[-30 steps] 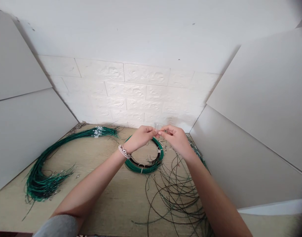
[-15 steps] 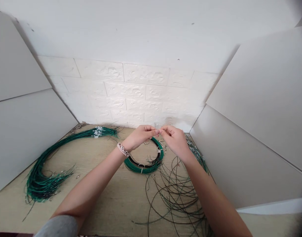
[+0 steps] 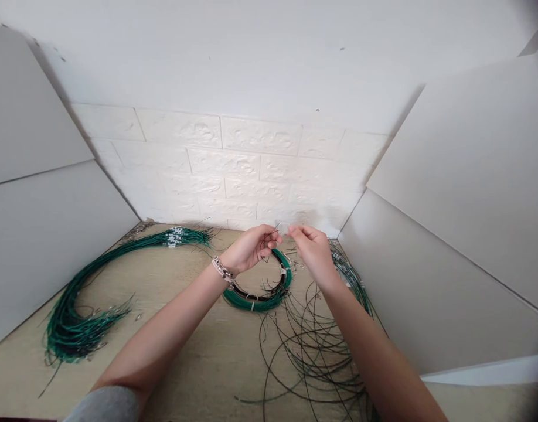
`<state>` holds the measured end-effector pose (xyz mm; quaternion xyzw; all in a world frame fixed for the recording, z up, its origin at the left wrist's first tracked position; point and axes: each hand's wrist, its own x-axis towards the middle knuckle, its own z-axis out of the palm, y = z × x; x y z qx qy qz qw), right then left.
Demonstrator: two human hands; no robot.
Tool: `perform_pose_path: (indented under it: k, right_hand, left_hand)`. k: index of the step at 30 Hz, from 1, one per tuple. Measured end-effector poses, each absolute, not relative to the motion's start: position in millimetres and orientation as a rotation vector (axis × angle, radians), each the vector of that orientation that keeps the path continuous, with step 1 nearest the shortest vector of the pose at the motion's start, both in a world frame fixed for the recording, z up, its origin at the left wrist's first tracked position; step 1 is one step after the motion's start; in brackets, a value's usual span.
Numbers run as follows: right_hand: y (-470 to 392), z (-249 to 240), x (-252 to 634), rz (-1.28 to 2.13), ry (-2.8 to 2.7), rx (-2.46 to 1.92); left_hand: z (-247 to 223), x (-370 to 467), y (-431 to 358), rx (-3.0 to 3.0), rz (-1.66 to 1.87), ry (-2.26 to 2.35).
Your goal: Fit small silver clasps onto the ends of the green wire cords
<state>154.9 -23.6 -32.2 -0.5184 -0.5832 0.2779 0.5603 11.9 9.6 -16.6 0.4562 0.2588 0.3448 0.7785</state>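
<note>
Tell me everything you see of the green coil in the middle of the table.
The green coil is a ring of thin strands, green outside and black along the inner edge, perhaps plastic-coated wire. Pale ties bind it at the near side and right. Dark loose ends stick inward at the right. It lies flat on the table; the left grip hides its far-left part, and contact there cannot be told.
</note>
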Motion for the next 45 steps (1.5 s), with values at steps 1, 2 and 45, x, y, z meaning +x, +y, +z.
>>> perform_pose_path:
  k: [1,2,45]
  right_hand:
    - [-25.0,-30.5,154.2,0.673,-1.400,-1.227]
    - [-26.2,-29.1,153.1,0.694,-1.413,-1.233]
    - [-31.3,-23.1,160.2,0.585,-1.290,-1.080]
  left_hand:
    - [-17.4,12.5,9.5,0.965,0.755,0.550]
    - [-18.3,13.1,9.2,0.949,0.765,0.541]
    - [-25.0,21.9,3.8,1.100,0.823,0.586]
